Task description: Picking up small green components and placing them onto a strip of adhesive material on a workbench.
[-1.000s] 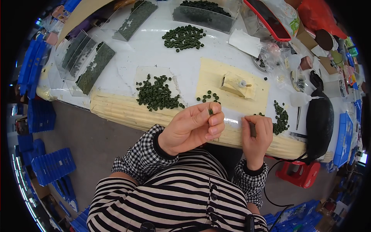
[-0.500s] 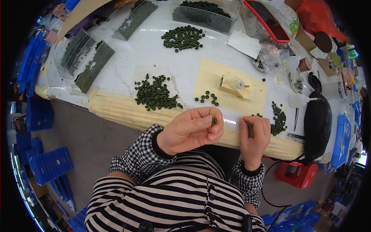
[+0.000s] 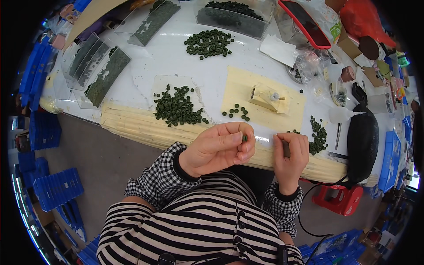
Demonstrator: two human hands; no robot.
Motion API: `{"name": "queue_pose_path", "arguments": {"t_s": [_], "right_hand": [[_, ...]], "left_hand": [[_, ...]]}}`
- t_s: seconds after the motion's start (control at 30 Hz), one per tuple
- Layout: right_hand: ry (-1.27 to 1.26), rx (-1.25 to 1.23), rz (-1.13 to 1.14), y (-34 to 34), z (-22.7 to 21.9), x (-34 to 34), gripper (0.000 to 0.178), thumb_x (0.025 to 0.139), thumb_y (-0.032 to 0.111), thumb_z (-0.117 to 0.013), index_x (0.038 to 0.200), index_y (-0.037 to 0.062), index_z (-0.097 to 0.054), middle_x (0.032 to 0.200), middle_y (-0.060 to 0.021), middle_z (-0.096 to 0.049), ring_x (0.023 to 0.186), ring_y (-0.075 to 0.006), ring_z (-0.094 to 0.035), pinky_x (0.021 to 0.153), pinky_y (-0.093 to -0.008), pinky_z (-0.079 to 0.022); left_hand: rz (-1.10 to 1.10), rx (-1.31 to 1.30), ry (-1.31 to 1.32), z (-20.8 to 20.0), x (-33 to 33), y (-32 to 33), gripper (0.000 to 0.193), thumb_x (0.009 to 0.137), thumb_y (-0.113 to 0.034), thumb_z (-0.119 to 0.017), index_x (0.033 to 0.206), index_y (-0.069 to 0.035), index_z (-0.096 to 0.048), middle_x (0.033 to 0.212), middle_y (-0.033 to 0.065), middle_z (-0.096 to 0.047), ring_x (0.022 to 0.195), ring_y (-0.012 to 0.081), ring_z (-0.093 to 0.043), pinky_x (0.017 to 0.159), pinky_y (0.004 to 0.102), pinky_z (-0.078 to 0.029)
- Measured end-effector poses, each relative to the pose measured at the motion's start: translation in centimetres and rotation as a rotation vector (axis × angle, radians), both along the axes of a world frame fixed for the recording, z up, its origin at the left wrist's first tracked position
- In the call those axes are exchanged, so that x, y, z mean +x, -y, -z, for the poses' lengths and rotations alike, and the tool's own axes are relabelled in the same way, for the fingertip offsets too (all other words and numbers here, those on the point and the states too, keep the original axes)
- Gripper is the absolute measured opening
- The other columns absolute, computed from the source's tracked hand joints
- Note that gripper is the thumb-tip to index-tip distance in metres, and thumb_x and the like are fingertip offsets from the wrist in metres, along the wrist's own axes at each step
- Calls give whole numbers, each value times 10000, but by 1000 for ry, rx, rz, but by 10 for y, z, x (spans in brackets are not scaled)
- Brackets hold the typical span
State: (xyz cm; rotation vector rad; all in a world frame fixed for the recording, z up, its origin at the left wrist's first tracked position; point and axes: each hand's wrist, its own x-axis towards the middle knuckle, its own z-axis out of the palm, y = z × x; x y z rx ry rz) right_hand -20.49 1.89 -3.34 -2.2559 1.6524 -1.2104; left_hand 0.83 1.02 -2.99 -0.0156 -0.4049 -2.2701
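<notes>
Between thumb and forefinger my left hand [image 3: 219, 148] pinches a small dark green round piece [image 3: 244, 138], just off the table's front edge. Thumb and forefinger of my right hand [image 3: 292, 157] are pressed together beside it; whatever they may hold is hidden. Ahead of my left hand lies a large heap of the same green pieces [image 3: 179, 106]. A few loose green pieces [image 3: 236, 110] sit nearer the middle. Another group of green pieces [image 3: 318, 137] is to the right of my right hand. A yellow-wrapped block [image 3: 269, 98] with a small pale knob stands on a yellow sheet [image 3: 236, 84].
Clear bins of green pieces [image 3: 108, 77] stand at the left, with another clear bin [image 3: 234, 20] at the back. Further off is a separate green heap [image 3: 208, 44]. A red-cased phone [image 3: 305, 24], a white bottle [image 3: 341, 115], tweezers [image 3: 338, 136] and a black bag [image 3: 364, 141] are on the right.
</notes>
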Motion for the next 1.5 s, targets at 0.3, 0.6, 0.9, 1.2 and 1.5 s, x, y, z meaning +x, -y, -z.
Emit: {"name": "queue_pose_path", "arguments": {"t_s": [0.3,0.6,0.9,1.2,1.5], "right_hand": [[18,4,1,0,-2,0,127,761,-4,-727,826,30,-623,777,-71,-628,721,-260,-550,664,-345,-423],[24,-3,-6,0,0,-1,127,760,-3,-732,824,30,-627,773,-66,-632,712,-252,-546,660,-343,-420],[52,-2,28,-4,1,-1,118,776,-19,-730,811,4,-620,779,-93,-630,699,-247,-566,636,-325,-441],[101,-40,13,-3,-2,0,158,738,-72,-727,861,-4,-654,777,-101,-648,697,-258,-590,624,-325,-458],[265,39,-18,-6,-9,8,173,752,-105,-698,898,-16,-672,827,-114,-673,734,-233,-624,680,-302,-489]], "left_hand": [[-461,-696,1297,-16,11,3,121,884,10,-641,1002,14,-670,872,54,-622,839,119,-615,718,243,-514],[-961,-1122,1693,-7,8,13,146,798,22,-688,942,-1,-685,778,79,-568,661,201,-536,576,298,-431],[-704,-1108,1838,-34,63,6,142,766,14,-720,904,9,-685,769,76,-557,668,194,-528,588,285,-428],[-725,-1200,1879,-26,60,8,103,768,-25,-709,852,-20,-650,781,77,-529,749,256,-550,665,356,-464],[-733,-1266,1889,-26,57,11,115,747,-13,-716,823,-21,-631,783,70,-508,747,251,-536,655,356,-462]]}}
